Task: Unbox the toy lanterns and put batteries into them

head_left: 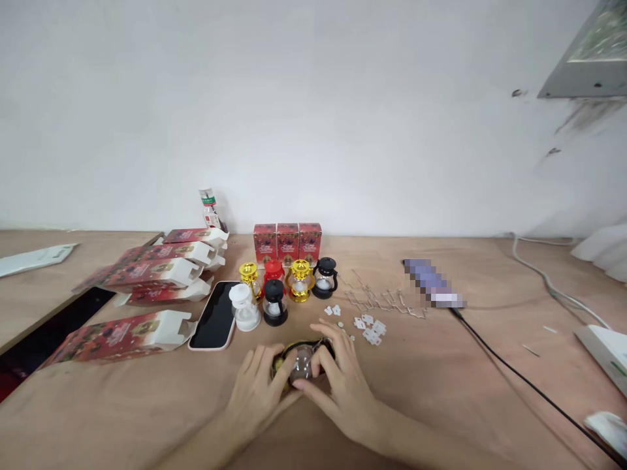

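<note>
Clear plastic or glass, can't tell which, but either way that globe point(302, 365) is the bit I'd be gentle with. It's at the near side of the table point(465, 391), between the two hands, inside a gold and dark frame point(277, 363) that's mostly covered up, so no idea if the whole piece is upright or tipped over. The left hand point(259, 382) curls over the left side with its forefinger right up against the globe, and the right hand point(345, 382) is bent round the other side, thumb at the near edge. So both sets of fingers are closed round the piece, though how hard they squeeze doesn't show. My tip: steady with the left, save the fine work for the right, and press evenly on both sides instead of digging in at one spot, cos something that round and smooth would probably slip. Working low over the table is smart imo, nothing drops far. Watch the right fingertips too, the small discs point(341, 324) are right by them, with tags point(373, 330) just beyond and wires point(372, 303) behind, all easy to scatter. The little lanterns point(275, 307) farther back are handy to glance at for how frame and globe fit
</note>
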`<state>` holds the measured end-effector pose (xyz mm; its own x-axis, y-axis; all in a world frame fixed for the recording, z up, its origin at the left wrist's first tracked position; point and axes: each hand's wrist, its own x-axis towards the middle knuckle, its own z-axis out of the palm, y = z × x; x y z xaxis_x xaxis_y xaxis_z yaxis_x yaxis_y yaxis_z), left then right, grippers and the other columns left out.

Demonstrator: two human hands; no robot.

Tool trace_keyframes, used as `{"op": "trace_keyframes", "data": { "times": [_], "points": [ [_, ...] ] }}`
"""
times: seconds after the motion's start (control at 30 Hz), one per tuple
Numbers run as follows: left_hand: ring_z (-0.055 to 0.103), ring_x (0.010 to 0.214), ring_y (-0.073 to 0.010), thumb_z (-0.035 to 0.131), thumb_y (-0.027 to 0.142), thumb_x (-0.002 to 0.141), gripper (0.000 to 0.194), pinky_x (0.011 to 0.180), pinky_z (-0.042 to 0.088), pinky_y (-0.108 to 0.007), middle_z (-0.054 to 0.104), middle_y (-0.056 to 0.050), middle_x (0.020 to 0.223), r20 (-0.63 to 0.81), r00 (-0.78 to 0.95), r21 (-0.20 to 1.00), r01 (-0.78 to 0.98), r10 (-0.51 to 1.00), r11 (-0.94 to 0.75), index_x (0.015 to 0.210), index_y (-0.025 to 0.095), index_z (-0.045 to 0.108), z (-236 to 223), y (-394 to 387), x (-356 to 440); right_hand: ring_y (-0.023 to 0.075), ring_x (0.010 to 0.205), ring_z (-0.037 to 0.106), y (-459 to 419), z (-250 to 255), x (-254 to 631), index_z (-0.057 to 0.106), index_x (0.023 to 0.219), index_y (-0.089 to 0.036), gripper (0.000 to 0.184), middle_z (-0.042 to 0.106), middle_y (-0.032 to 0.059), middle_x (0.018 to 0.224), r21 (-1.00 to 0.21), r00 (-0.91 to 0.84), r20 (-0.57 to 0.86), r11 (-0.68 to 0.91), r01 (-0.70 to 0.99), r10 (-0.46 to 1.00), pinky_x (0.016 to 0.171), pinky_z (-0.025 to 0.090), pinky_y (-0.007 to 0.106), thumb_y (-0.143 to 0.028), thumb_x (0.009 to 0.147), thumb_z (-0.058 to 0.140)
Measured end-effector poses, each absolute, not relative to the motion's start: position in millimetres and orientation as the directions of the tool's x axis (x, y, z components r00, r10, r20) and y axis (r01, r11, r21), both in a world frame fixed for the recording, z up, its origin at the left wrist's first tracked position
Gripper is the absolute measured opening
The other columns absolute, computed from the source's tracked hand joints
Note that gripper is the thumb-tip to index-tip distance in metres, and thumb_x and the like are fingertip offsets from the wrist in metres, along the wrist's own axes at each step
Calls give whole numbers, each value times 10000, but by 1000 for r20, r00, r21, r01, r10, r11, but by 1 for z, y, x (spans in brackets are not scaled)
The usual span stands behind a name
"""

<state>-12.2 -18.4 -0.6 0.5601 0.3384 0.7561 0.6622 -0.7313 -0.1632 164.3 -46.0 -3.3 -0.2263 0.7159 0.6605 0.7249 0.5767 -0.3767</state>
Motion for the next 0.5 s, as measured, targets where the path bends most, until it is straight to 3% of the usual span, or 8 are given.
{"op": "trace_keyframes", "data": {
  "times": [0.17, 0.3, 0.43, 0.5],
  "points": [
    [541, 709, -187, 558, 374, 835, 246, 598, 434, -289, 577, -83, 854, 815, 507, -164, 668, 282, -726, 1004, 195, 563, -3, -17, -21, 262, 1161, 459, -47, 2, 169, 514, 827, -226, 92, 468, 103, 1211, -493, -109, 659, 537, 684, 744, 912, 421, 423, -305, 872, 521],
    [543, 712, -166, 625, 249, 779, 196, 607, 465, -280, 550, -53, 864, 859, 430, -87, 658, 279, -748, 959, 225, 552, -4, -14, -28, 236, 1111, 498, -39, 10, 175, 556, 783, -227, 200, 509, 87, 1151, -656, -11, 579, 473, 587, 815, 914, 408, 409, -292, 918, 422],
    [571, 743, -152, 604, 252, 812, 166, 631, 516, -279, 525, -46, 905, 889, 323, 59, 624, 326, -779, 949, 202, 526, 1, -10, -30, 193, 861, 569, -23, 16, 183, 548, 753, -215, 306, 597, 42, 869, -910, 122, 338, 291, 294, 933, 761, 447, 320, -465, 897, 445],
    [595, 775, -163, 608, 320, 819, 209, 650, 538, -289, 534, -48, 916, 889, 297, 117, 589, 348, -800, 964, 199, 519, 1, -10, -30, 161, 680, 544, -14, 16, 186, 539, 727, -207, 378, 579, 6, 698, -979, 120, 185, 173, 105, 975, 643, 433, 280, -570, 828, 509]
  ]
}}
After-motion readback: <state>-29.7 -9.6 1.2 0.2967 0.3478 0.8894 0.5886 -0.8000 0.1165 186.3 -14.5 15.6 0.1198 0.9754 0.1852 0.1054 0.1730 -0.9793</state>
